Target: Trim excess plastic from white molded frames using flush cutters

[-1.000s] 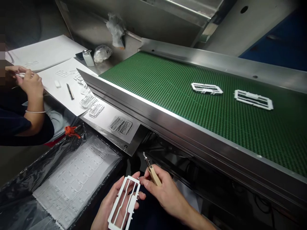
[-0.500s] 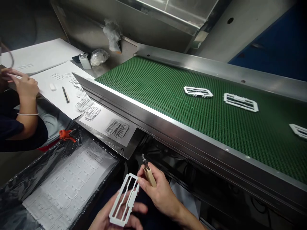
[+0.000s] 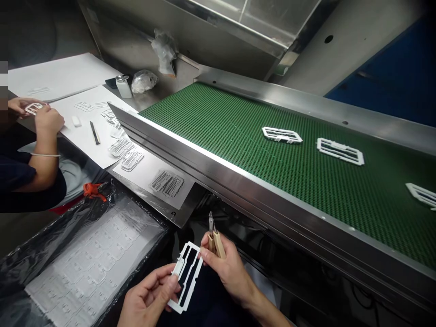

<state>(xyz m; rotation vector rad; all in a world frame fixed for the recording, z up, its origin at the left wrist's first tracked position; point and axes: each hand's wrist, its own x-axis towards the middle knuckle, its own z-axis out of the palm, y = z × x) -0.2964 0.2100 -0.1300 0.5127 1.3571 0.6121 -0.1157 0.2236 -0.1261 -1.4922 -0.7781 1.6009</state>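
At bottom centre I see the left hand (image 3: 150, 295) pinching a white frame (image 3: 179, 266) by its side, while the right hand (image 3: 227, 268) touches its upper end and grasps beige-handled pliers (image 3: 220, 246). Rightward, similar frames (image 3: 340, 146) lie on a green belt (image 3: 221, 125)

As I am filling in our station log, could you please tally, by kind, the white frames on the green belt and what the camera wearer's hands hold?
Belt frames: 3, one cut off by the picture's edge
Held frame, left hand: 1
Nippers, right hand: 1
Total: 5
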